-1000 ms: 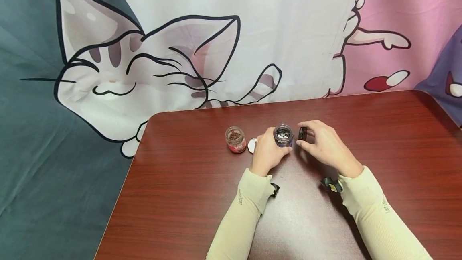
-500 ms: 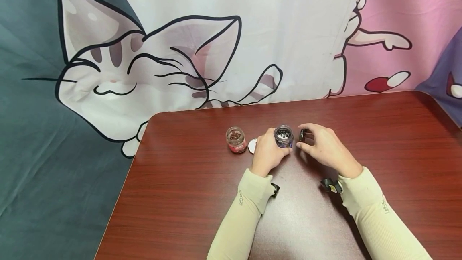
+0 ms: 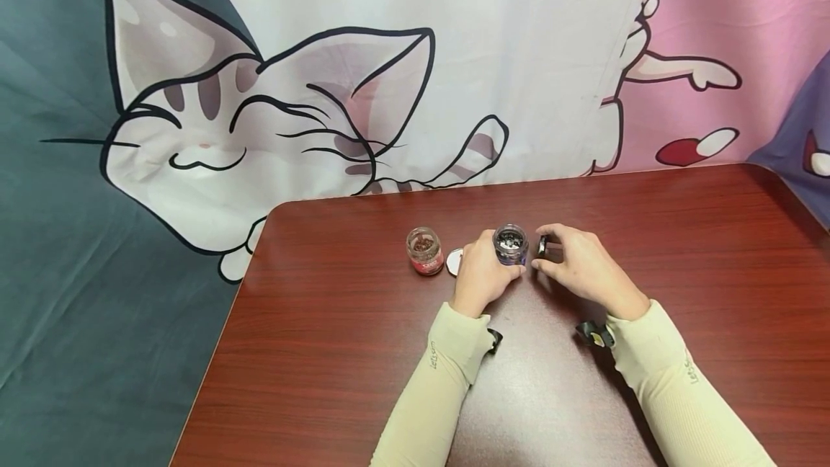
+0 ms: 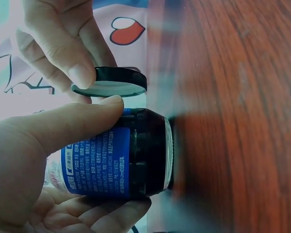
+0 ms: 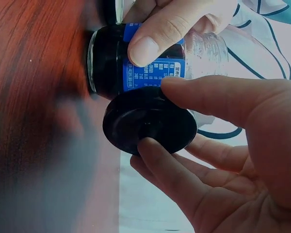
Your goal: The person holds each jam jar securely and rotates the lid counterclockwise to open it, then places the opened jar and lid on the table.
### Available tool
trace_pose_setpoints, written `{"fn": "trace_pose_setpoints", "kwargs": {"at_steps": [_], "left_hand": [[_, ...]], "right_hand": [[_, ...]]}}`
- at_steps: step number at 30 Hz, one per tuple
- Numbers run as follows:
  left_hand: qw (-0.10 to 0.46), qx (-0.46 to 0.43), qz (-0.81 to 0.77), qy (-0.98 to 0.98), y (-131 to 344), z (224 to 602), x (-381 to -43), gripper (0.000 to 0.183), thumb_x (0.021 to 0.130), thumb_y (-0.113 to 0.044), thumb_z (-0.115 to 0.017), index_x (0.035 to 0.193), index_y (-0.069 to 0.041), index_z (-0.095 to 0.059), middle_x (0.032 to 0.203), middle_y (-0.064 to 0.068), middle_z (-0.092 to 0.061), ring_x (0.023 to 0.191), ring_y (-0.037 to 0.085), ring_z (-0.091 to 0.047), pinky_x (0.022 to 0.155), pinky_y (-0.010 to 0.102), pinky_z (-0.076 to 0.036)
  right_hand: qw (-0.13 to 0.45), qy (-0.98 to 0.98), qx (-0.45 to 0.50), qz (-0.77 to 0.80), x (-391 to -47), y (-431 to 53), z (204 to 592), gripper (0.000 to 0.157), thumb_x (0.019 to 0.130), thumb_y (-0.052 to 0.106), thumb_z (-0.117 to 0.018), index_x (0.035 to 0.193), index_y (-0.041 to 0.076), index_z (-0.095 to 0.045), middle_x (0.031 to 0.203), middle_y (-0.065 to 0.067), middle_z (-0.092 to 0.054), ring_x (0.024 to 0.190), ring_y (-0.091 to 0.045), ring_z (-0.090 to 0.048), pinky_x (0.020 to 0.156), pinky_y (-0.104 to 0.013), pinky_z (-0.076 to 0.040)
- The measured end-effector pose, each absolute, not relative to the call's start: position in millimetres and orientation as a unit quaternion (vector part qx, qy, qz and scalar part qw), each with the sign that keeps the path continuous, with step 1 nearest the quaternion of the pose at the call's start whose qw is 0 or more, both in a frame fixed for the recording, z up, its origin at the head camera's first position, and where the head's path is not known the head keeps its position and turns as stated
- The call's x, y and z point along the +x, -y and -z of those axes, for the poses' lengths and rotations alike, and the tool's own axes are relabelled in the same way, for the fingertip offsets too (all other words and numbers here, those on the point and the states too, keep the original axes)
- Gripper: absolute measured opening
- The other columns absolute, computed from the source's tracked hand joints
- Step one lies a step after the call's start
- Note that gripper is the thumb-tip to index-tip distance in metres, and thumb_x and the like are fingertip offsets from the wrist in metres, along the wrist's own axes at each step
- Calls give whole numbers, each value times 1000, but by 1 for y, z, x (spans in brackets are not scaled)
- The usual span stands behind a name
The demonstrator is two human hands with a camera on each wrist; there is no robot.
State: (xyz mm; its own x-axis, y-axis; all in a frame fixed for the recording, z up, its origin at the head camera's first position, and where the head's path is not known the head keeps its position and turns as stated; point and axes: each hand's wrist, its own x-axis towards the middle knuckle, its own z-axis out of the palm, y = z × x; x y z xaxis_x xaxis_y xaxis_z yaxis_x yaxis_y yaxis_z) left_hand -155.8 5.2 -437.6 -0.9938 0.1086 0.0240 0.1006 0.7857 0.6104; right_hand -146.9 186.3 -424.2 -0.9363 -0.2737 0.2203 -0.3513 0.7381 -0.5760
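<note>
A glass jar (image 3: 510, 242) with a blue label and dark contents stands uncapped on the table. My left hand (image 3: 478, 272) grips it around the side, its thumb lying across the label in the left wrist view. Just to the right, my right hand (image 3: 586, 269) holds a black round lid (image 5: 148, 121) between thumb and fingers. The lid is on edge beside the jar, its pale inner face showing in the left wrist view (image 4: 111, 89). Whether the lid touches the table is unclear.
Left of the hands stands a second open glass jar (image 3: 424, 254) with a red label and brown contents. A white lid (image 3: 454, 262) lies between it and my left hand, partly covered. The brown wooden table (image 3: 311, 352) meets a printed cat curtain (image 3: 214, 128) behind.
The black lid has turned a little in my right hand and the right fingers have shifted slightly nearer to me. The left hand and its jar hold their place.
</note>
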Motion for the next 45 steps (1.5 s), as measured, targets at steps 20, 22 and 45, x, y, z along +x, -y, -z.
{"fn": "trace_pose_setpoints", "kwargs": {"at_steps": [20, 22, 45], "left_hand": [[7, 52, -326, -944, -4, 437, -156, 59, 72, -29, -92, 120, -10, -63, 107, 4, -73, 102, 22, -68, 88, 33, -52], [6, 53, -326, -944, -4, 437, -156, 59, 72, -29, -92, 120, -10, -63, 107, 4, -73, 102, 22, -68, 88, 32, -52], [8, 51, -325, -944, -4, 437, -156, 60, 71, -30, -92, 121, -12, -64, 109, 3, -73, 103, 22, -68, 89, 33, -51]], "right_hand": [[28, 936, 173, -304, -148, -185, 425, 51, 80, 10, -81, 120, -14, -62, 112, -30, -68, 102, -44, -67, 89, -57, -50], [28, 937, 175, -302, -149, -185, 426, 51, 79, 9, -81, 120, -14, -62, 111, -30, -68, 102, -44, -67, 89, -57, -50], [-18, 941, 167, -293, -150, -193, 425, 54, 76, 14, -86, 117, -13, -64, 100, -22, -72, 87, -32, -69, 81, -52, -52]]}}
